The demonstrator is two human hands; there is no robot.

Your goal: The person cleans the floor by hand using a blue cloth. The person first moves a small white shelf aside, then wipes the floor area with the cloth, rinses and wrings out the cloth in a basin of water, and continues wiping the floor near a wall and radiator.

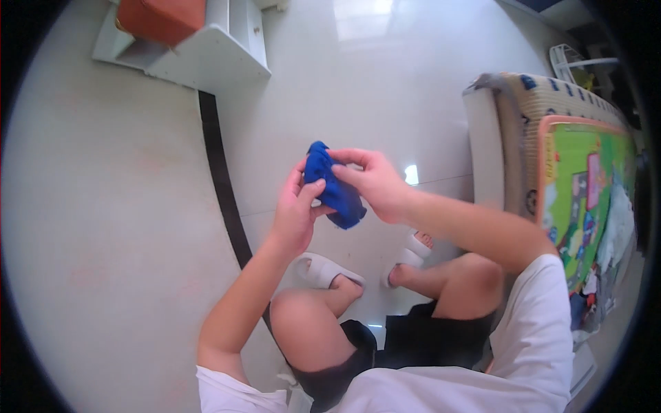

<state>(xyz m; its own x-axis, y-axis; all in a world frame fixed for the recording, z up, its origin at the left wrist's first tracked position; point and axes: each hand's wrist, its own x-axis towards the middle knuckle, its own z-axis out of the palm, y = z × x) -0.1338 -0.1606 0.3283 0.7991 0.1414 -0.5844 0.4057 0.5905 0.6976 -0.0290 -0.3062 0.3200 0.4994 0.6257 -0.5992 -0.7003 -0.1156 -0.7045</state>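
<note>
A small, bunched piece of blue cloth is held up in front of my knees, darker toward its lower end. It is too crumpled for me to tell what kind of item it is. My left hand grips it from the left, with the thumb across its front and fingers behind. From the right, my right hand pinches its upper part between thumb and fingers. Parts of the fingers on both hands are hidden behind the cloth.
To the right stands a bed with a patterned mattress; a green play mat with an orange rim and some clothes lie on it. A white cabinet holding a red-brown bag stands far left. My feet wear white slippers.
</note>
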